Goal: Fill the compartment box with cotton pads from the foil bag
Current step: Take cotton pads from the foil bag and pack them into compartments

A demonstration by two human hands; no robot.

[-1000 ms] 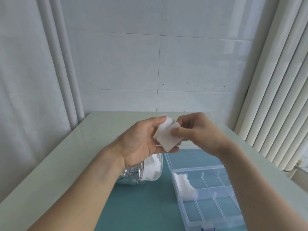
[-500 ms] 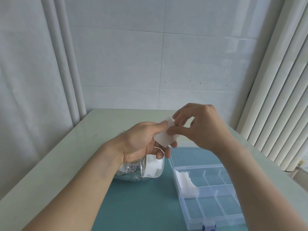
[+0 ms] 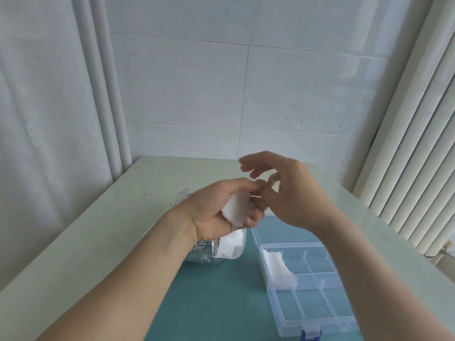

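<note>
Early stage: left hand (image 3: 216, 212) grips a cotton-pad stack (image 3: 236, 209), right hand (image 3: 283, 190) loose-fingered, holding nothing; below them, compartment box (image 3: 317, 323) has one compartment filled, others visibly bare.

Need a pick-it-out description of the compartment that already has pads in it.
Start at the teal mat on the pale table; the clear compartment box sits at its right. In the box's far row, take the leftmost compartment, nearest the foil bag. It alone shows a white stack of cotton pads; the visible neighbours look empty.
</note>
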